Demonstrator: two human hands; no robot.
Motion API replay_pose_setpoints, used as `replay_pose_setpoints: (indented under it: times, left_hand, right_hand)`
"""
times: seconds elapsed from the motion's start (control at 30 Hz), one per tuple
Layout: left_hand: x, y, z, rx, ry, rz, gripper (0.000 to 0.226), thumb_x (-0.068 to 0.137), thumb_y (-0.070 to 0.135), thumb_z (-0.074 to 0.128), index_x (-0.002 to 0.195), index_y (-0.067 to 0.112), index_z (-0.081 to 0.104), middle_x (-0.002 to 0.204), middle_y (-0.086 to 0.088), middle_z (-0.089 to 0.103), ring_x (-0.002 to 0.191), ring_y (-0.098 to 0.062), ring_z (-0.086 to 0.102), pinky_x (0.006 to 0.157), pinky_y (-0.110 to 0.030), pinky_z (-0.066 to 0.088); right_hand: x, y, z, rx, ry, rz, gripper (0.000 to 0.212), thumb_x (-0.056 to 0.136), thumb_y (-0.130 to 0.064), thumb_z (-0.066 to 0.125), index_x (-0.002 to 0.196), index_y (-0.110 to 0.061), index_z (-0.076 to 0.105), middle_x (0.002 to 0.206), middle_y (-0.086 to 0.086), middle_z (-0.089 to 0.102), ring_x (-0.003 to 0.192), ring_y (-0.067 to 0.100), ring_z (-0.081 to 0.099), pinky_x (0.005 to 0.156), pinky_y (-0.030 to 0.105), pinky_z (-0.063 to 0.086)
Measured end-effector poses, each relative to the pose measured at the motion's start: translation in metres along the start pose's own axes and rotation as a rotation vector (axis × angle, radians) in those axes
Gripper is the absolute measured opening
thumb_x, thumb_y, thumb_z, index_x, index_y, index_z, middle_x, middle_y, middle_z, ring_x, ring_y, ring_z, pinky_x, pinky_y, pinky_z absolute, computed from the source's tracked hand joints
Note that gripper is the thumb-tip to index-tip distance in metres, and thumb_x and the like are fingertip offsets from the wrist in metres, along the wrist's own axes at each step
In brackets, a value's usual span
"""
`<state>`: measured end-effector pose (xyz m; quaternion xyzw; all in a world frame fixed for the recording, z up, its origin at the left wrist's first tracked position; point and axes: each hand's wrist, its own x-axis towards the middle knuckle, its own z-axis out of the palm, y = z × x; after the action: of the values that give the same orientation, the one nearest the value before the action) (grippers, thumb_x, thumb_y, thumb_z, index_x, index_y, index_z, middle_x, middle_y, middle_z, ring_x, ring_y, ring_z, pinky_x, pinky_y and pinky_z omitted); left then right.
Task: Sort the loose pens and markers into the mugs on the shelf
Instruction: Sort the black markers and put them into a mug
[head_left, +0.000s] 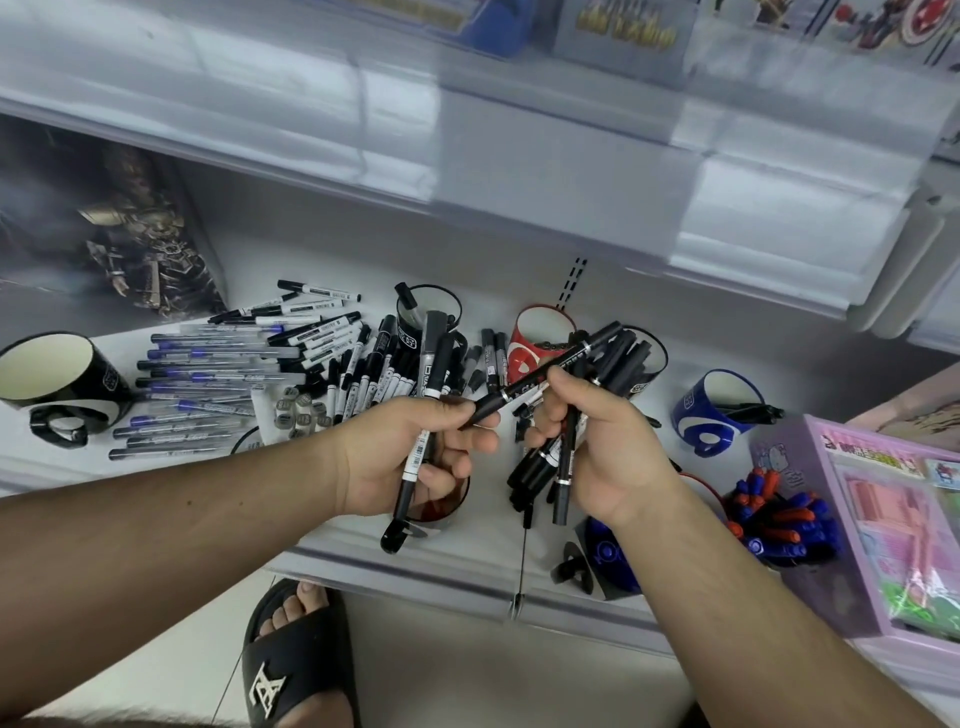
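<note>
White shop shelf (483, 566) w/ loose pens and markers (270, 358) heaped at 10 o'clock, mugs around: black mug (62, 384) at 9, black mug w/ markers (428, 312) at 12, red mug (540, 338) and blue mug (719, 410) toward 2. My left hand (410, 457) is curled round a white-barrel marker (423, 441), its fingertips also pinching one end of a black marker (545, 374). My right hand (602, 441) grips a bundle of black markers (550, 467) and pinches that same black marker mid-barrel, approx frame centre.

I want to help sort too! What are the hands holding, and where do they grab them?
Left hand grips white-barrelled markers mid-barrel; right hand grips black pens mid-barrel. Both pinch one black pen.
</note>
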<state>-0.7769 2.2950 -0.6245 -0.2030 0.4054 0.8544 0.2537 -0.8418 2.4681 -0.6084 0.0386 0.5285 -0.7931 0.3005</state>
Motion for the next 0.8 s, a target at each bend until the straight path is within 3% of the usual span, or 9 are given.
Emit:
replay_pose_setpoints:
  times: [0.13,0.23,0.3,0.4,0.5,0.57,0.6,0.7,0.8]
  left_hand:
    - [0.002,0.002,0.006,0.053,0.179,0.132,0.007,0.088,0.008,0.057,0.083,0.008,0.061,0.065,-0.006,0.063,0.044,-0.01,0.046,0.034,-0.014,0.028]
    - [0.004,0.015,0.002,0.12,0.363,0.298,0.014,0.089,0.004,0.06,0.076,0.01,0.061,0.058,-0.004,0.05,0.039,-0.009,0.038,0.034,-0.016,0.027]
    - [0.003,0.021,-0.002,0.136,0.436,0.346,0.025,0.087,0.003,0.063,0.063,0.012,0.064,0.055,-0.002,0.044,0.039,-0.009,0.036,0.035,-0.017,0.026]
    - [0.002,0.021,0.002,0.218,0.429,0.31,0.037,0.084,0.004,0.065,0.049,0.015,0.057,0.051,0.001,0.039,0.039,-0.01,0.033,0.037,-0.019,0.025]
    - [-0.002,0.019,0.016,0.377,0.346,0.25,0.035,0.082,0.003,0.067,0.051,0.015,0.056,0.045,0.001,0.039,0.038,-0.01,0.032,0.039,-0.019,0.024]
    - [-0.004,0.018,0.023,0.441,0.327,0.236,0.035,0.082,0.002,0.068,0.052,0.012,0.054,0.041,0.001,0.04,0.036,-0.009,0.034,0.039,-0.019,0.028]
    - [-0.005,0.018,0.026,0.457,0.315,0.235,0.037,0.083,0.002,0.068,0.05,0.012,0.054,0.04,0.001,0.041,0.035,-0.009,0.034,0.039,-0.018,0.029]
    - [-0.006,0.018,0.032,0.46,0.273,0.249,0.042,0.083,0.001,0.067,0.045,0.013,0.055,0.04,0.0,0.043,0.035,-0.008,0.036,0.039,-0.017,0.031]
    - [-0.006,0.016,0.034,0.472,0.253,0.279,0.023,0.084,0.004,0.066,0.064,0.005,0.055,0.044,0.001,0.043,0.038,-0.009,0.037,0.044,-0.02,0.031]
  right_hand:
    - [-0.007,0.001,-0.008,0.037,0.032,-0.012,0.004,0.075,-0.017,0.067,0.072,-0.014,0.068,0.056,-0.002,0.044,0.05,0.011,0.04,0.056,0.028,0.037]
    - [-0.006,-0.008,-0.034,0.01,0.275,-0.107,0.015,0.084,-0.009,0.066,0.098,-0.011,0.07,0.059,-0.004,0.05,0.057,0.012,0.044,0.059,0.028,0.038]
    - [-0.01,-0.016,-0.043,-0.147,0.38,-0.225,0.009,0.087,-0.005,0.066,0.092,-0.01,0.07,0.065,-0.004,0.058,0.067,0.015,0.05,0.068,0.033,0.042]
    - [-0.017,-0.02,-0.035,-0.432,0.262,-0.25,0.008,0.084,-0.007,0.07,0.078,-0.01,0.065,0.07,0.001,0.057,0.073,0.019,0.051,0.075,0.038,0.042]
    - [-0.022,-0.019,-0.022,-0.753,0.1,-0.234,0.039,0.071,-0.031,0.07,0.084,0.004,0.057,0.07,0.014,0.048,0.064,0.027,0.042,0.064,0.041,0.039]
    - [-0.024,-0.016,-0.012,-0.865,0.015,-0.152,0.054,0.066,-0.043,0.068,0.097,0.001,0.065,0.086,0.025,0.064,0.078,0.042,0.057,0.078,0.05,0.052]
    - [-0.023,-0.011,-0.008,-0.898,-0.036,-0.108,0.049,0.065,-0.045,0.068,0.097,-0.008,0.069,0.096,0.024,0.068,0.09,0.039,0.064,0.089,0.053,0.052]
    - [-0.021,0.005,-0.002,-0.825,-0.183,-0.07,0.023,0.076,-0.029,0.07,0.098,-0.023,0.067,0.093,0.011,0.074,0.089,0.028,0.072,0.089,0.047,0.055]
    - [-0.022,0.019,0.001,-0.662,-0.158,-0.078,0.022,0.09,0.003,0.062,0.107,-0.01,0.059,0.075,0.007,0.07,0.06,0.019,0.066,0.063,0.034,0.055]
